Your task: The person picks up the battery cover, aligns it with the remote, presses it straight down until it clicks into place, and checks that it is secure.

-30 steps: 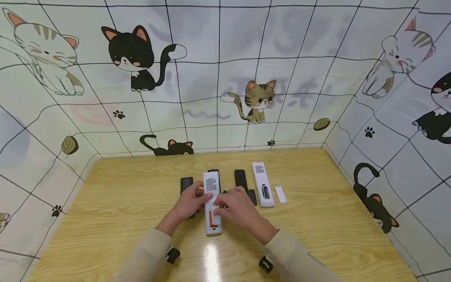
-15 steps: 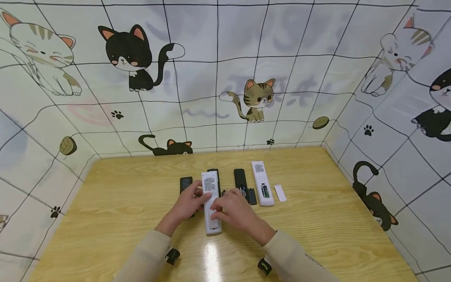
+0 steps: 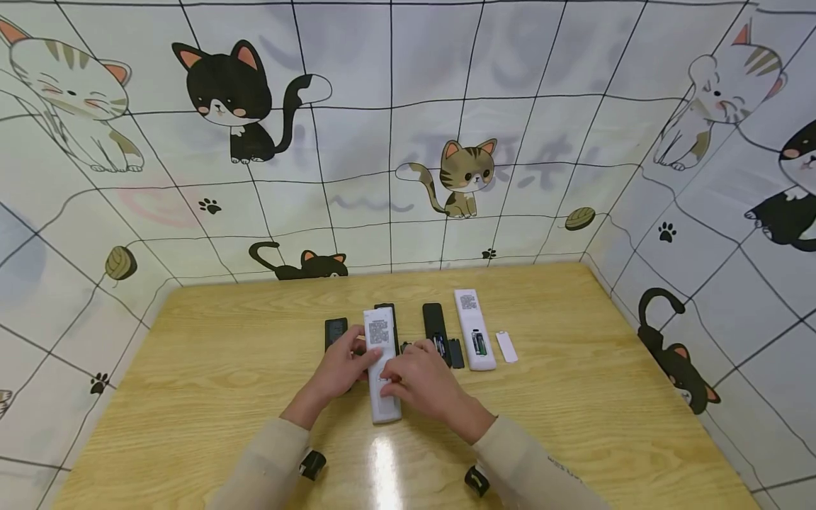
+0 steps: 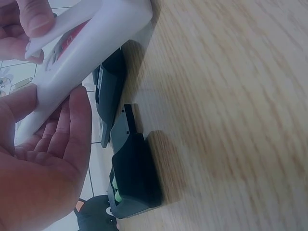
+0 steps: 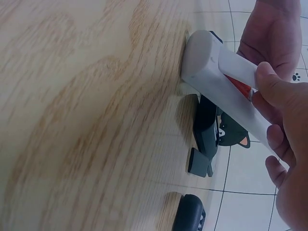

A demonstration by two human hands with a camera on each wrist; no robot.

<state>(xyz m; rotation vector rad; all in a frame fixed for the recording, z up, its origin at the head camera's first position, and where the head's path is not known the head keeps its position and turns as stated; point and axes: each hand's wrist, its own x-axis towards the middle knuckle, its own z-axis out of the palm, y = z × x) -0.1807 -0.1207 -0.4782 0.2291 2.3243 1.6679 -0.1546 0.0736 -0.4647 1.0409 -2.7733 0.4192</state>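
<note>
A white remote (image 3: 380, 333) lies back side up in my left hand (image 3: 339, 368), whose thumb and fingers grip its upper half. My right hand (image 3: 423, 379) pinches the upper end of a white battery cover (image 5: 236, 65) between thumb and fingers. The cover's far end meets the lower end of the remote, while the pinched end stands tilted up. Through the gap under the cover a red battery (image 5: 239, 86) shows in the right wrist view, and in the left wrist view the same red (image 4: 71, 41) appears.
Black remotes lie at the left (image 3: 335, 330), behind the white one, and at the right (image 3: 435, 322), the last beside a black cover (image 3: 455, 353). Farther right are another white remote (image 3: 470, 322) with its battery bay uncovered and a loose white cover (image 3: 506, 347).
The white cover has come down over the battery bay, hiding the orange-red battery from the head view. My right hand moved slightly left and down with it; my left hand keeps its grip.
</note>
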